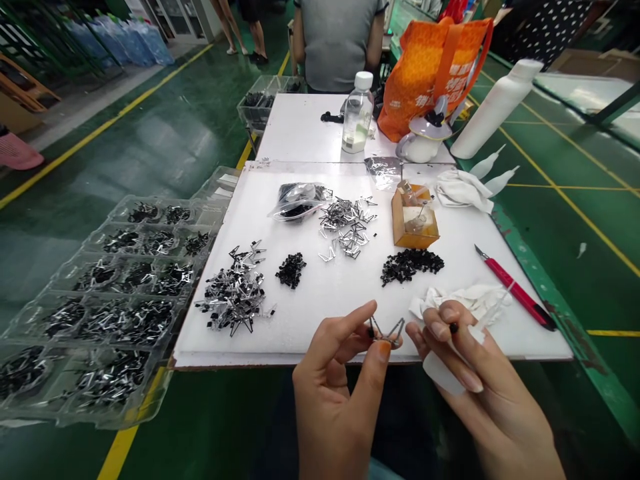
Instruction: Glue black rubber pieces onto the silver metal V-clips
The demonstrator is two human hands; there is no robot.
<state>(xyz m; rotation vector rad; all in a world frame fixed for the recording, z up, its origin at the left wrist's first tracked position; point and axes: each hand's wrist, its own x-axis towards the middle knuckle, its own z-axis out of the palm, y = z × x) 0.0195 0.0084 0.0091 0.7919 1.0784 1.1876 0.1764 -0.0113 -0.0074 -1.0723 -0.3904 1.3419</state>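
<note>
My left hand (345, 380) pinches a thin metal clip (387, 332) with angled prongs, a small black piece at its left end. To its right, my right hand (475, 367) holds a tiny black cap (454, 327) between thumb and finger, and a white translucent dropper bottle (444, 373) lies within the same hand. The hands are apart, over the front edge of the white table (320, 333). Beyond them lie a pile of black caps (413, 265), a smaller black pile (291, 270), loose metal clips (347, 220) and a heap of clips with black pieces (235, 293).
A red cutter (520, 290) and crumpled tissue (470, 303) lie at the right. Behind stand a yellow box (414, 230), a clear bottle (357, 113), a white bottle (495, 110) and an orange bag (430, 73). Compartment trays (100, 313) are at the left. A person (343, 43) sits ahead.
</note>
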